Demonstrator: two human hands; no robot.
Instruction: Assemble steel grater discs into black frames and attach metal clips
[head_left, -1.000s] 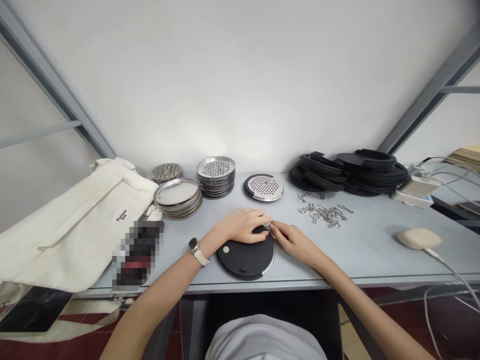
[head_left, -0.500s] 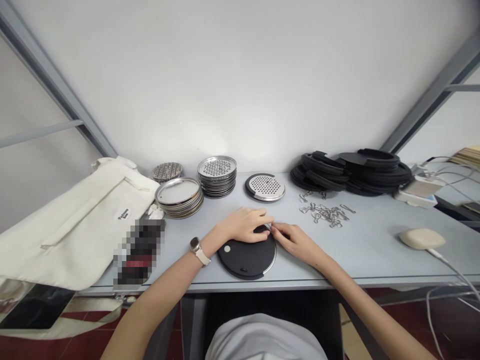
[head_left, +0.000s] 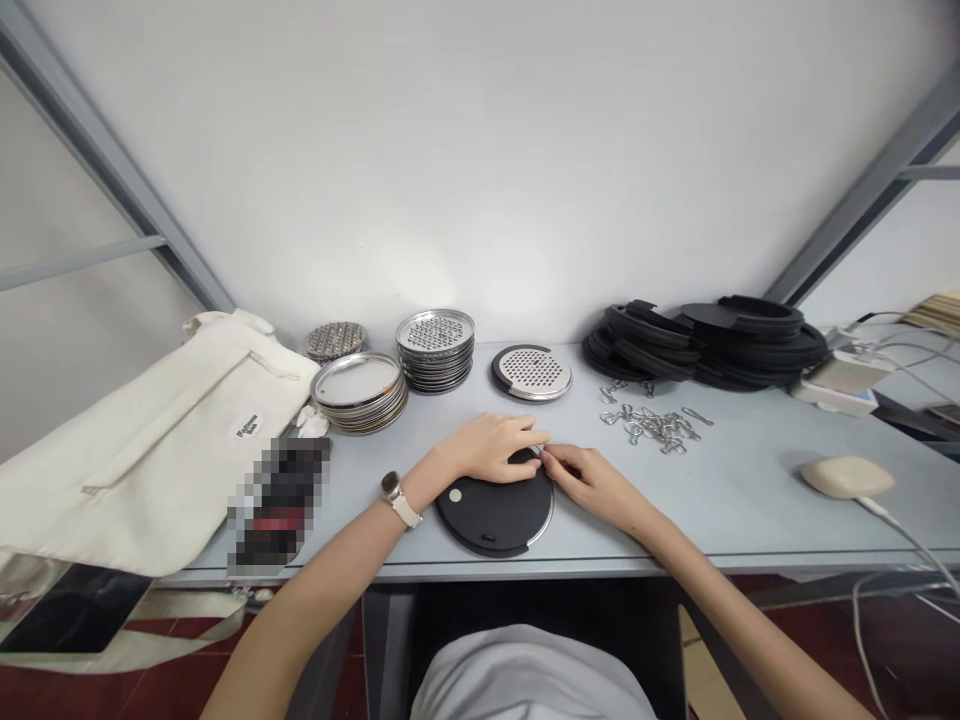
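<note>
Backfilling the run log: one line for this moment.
left hand: on black disc | right hand: at disc's edge | metal clips: loose, right side

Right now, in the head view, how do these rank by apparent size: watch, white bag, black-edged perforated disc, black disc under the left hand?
1. White bag
2. Black disc, partly covered; nearer, so true size against 3 is unsure
3. Perforated disc
4. Watch
</note>
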